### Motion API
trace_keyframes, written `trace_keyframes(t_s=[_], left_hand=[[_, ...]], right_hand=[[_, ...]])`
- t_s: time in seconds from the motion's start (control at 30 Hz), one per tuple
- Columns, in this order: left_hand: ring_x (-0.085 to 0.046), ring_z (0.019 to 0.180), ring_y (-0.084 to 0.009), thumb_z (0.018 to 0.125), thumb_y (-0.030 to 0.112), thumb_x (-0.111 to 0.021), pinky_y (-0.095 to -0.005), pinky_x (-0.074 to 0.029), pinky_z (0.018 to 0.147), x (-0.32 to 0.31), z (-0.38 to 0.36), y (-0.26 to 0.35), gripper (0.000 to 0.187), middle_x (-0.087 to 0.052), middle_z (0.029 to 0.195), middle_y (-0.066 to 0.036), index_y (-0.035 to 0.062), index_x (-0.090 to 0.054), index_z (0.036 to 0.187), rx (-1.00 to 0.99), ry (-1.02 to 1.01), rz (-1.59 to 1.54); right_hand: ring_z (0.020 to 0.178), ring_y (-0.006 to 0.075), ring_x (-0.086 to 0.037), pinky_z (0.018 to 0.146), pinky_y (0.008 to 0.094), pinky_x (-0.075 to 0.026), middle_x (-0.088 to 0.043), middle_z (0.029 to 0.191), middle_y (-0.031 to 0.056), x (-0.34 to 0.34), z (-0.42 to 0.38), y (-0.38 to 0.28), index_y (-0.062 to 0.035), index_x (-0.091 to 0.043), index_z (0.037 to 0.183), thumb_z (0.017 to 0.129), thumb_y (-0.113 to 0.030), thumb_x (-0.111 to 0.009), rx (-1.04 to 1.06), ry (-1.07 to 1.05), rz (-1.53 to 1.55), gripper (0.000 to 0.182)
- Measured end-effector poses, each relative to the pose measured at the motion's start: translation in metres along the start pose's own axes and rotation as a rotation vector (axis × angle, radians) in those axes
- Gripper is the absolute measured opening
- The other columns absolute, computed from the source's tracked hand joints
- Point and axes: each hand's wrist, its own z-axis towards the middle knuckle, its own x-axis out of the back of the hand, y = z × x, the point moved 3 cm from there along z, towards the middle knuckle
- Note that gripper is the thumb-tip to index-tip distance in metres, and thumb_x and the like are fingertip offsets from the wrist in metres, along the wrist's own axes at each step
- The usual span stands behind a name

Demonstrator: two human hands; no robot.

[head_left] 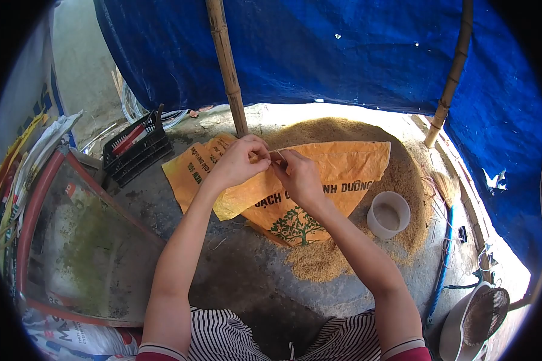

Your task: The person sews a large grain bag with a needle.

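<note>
An orange sack with dark lettering and a green tree print lies over a heap of golden grain or husk. My left hand is at the sack's upper middle, its fingers pinched together. Close beside it, my right hand has its fingers bent into a pinch too. A thin pale strand shows between the two hands; whether each hand grips the strand or the sack's edge is too small to tell. Right of the sack, a white round tub stands upright on the grain.
A black crate with a red item sits at the left, near a bamboo pole. A red-framed screen and stacked sacks fill the far left. A broom and a basin with a strainer are at the right.
</note>
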Motion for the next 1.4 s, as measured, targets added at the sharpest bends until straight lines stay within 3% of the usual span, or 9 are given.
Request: trace_keyframes(t_s=[0.1, 0.17, 0.4, 0.47, 0.57, 0.77, 0.87, 1.1, 1.4], left_hand=[[-0.061, 0.089, -0.0224, 0.078, 0.012, -0.066, -0.0324, -0.047, 0.080, 0.000, 0.002, 0.000, 0.015, -0.060, 0.097, -0.010, -0.0018, -0.062, 0.079, 0.002, -0.032, -0.043], [-0.061, 0.091, -0.0208, 0.086, 0.014, -0.059, -0.0319, -0.047, 0.081, 0.001, 0.003, 0.000, 0.017, -0.061, 0.102, -0.010, -0.0016, -0.061, 0.091, 0.187, -0.110, -0.103], [-0.057, 0.100, -0.0158, 0.096, 0.010, -0.037, -0.0266, -0.045, 0.085, -0.005, 0.009, -0.024, 0.028, -0.061, 0.108, -0.009, -0.0006, -0.059, 0.111, 0.179, -0.118, -0.175], [-0.056, 0.099, -0.0144, 0.095, 0.011, -0.038, -0.0248, -0.044, 0.084, -0.012, 0.008, -0.032, 0.031, -0.061, 0.108, -0.009, 0.0008, -0.058, 0.116, 0.341, -0.287, -0.254], [-0.056, 0.097, -0.0122, 0.093, 0.014, -0.043, -0.0230, -0.045, 0.081, -0.010, 0.008, -0.045, 0.031, -0.062, 0.107, -0.007, 0.0015, -0.060, 0.116, 0.505, -0.359, -0.297], [-0.060, 0.079, -0.0106, 0.088, 0.014, -0.058, -0.0208, -0.047, 0.069, 0.009, 0.004, -0.037, 0.022, -0.066, 0.089, -0.005, -0.0021, -0.066, 0.100, 0.433, -0.240, -0.244], [-0.060, 0.075, -0.0120, 0.082, 0.014, -0.065, -0.0260, -0.048, 0.068, 0.014, 0.001, -0.048, 0.019, -0.066, 0.082, -0.006, -0.0013, -0.068, 0.094, 0.375, -0.142, -0.318], [-0.061, 0.079, -0.0169, 0.090, 0.015, -0.054, -0.0274, -0.047, 0.069, 0.028, 0.000, -0.042, 0.020, -0.065, 0.090, -0.009, -0.0026, -0.061, 0.098, 0.323, -0.022, 0.170], [-0.061, 0.075, -0.0149, 0.098, 0.013, -0.039, -0.0230, -0.046, 0.059, 0.017, -0.005, -0.043, 0.016, -0.062, 0.085, -0.012, 0.0012, -0.049, 0.100, 0.536, 0.088, -0.771]], right_hand=[[0.071, 0.0301, -0.063, 0.062, 0.0388, -0.049, -0.063, 0.085, 0.0111, 0.003, -0.001, -0.001, -0.0063, -0.065, 0.096, 0.080, -0.012, -0.064, -0.005, -0.001, -0.055, 0.017], [0.072, 0.0299, -0.063, 0.063, 0.0386, -0.049, -0.063, 0.086, 0.0104, 0.005, -0.002, -0.002, -0.0064, -0.066, 0.095, 0.080, -0.012, -0.064, -0.014, -0.002, -0.068, 0.016], [0.072, 0.0273, -0.061, 0.063, 0.0363, -0.048, -0.060, 0.083, 0.0102, 0.006, -0.006, -0.002, -0.0033, -0.067, 0.093, 0.080, -0.010, -0.064, 0.016, -0.007, 0.051, 0.015], [0.070, 0.0264, -0.060, 0.063, 0.0354, -0.047, -0.060, 0.082, 0.0106, 0.006, -0.007, -0.001, -0.0028, -0.067, 0.094, 0.080, -0.009, -0.063, -0.015, -0.014, 0.115, 0.015], [0.067, 0.0249, -0.058, 0.062, 0.0336, -0.046, -0.058, 0.081, 0.0105, 0.004, -0.008, 0.001, -0.0022, -0.068, 0.095, 0.079, -0.007, -0.063, -0.071, -0.061, 0.155, 0.017], [0.069, 0.0229, -0.056, 0.063, 0.0323, -0.045, -0.055, 0.081, 0.0087, 0.003, -0.012, 0.002, -0.0051, -0.069, 0.093, 0.078, -0.005, -0.064, -0.056, -0.063, 0.175, 0.016], [0.061, 0.0125, -0.050, 0.055, 0.0264, -0.042, -0.053, 0.080, 0.0043, -0.001, -0.017, 0.004, -0.0055, -0.070, 0.096, 0.078, 0.000, -0.065, 0.009, -0.029, 0.194, 0.020], [0.067, 0.0187, -0.057, 0.060, 0.0292, -0.045, -0.058, 0.084, 0.0066, -0.014, -0.024, 0.011, -0.0053, -0.069, 0.094, 0.079, -0.001, -0.064, -0.052, -0.005, 0.148, 0.017], [0.071, 0.0247, -0.062, 0.062, 0.0333, -0.049, -0.060, 0.087, 0.0063, -0.023, -0.027, 0.001, -0.0069, -0.066, 0.093, 0.079, -0.004, -0.064, 0.031, 0.027, 0.098, 0.014]])
